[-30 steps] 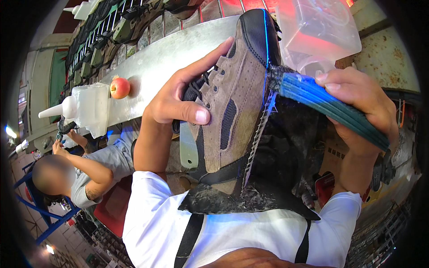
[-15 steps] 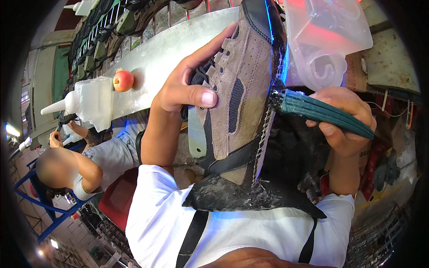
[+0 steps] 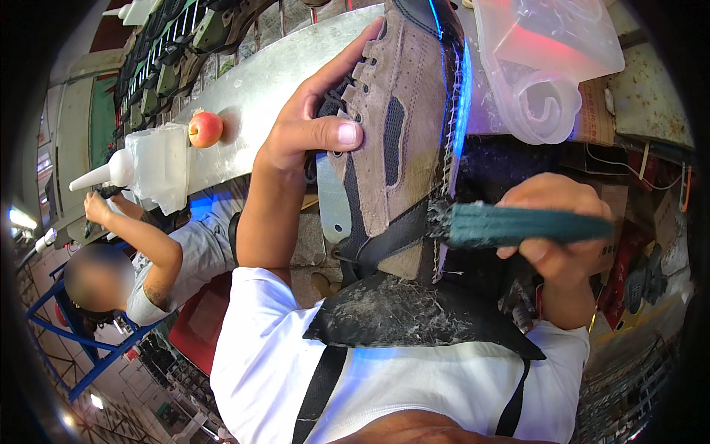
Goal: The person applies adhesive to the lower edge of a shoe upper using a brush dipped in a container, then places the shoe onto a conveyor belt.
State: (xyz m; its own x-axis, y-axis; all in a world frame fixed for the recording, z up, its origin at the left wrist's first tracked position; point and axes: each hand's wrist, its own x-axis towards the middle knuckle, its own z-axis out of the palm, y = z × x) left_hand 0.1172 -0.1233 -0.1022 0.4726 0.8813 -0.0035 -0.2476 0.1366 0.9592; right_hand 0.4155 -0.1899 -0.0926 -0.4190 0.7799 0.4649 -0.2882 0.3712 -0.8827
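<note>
Item: grey suede shoe [image 3: 403,126], centre frame, gripped by my left hand [image 3: 310,122]; my right hand [image 3: 558,237], fingers clenched on a green brush [image 3: 518,226], has dropped from the toe toward the heel edge, so brushing advances along the sole.

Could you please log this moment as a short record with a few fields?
left hand: left hand grips the tan suede shoe by its laced upper
right hand: right hand holds a flat teal brush, bristle end at the shoe's sole edge
lap: black apron, flecked with pale residue
bench: metal surface with a red apple and white squeeze bottle
nearby: seated co-worker on the person's left
</note>
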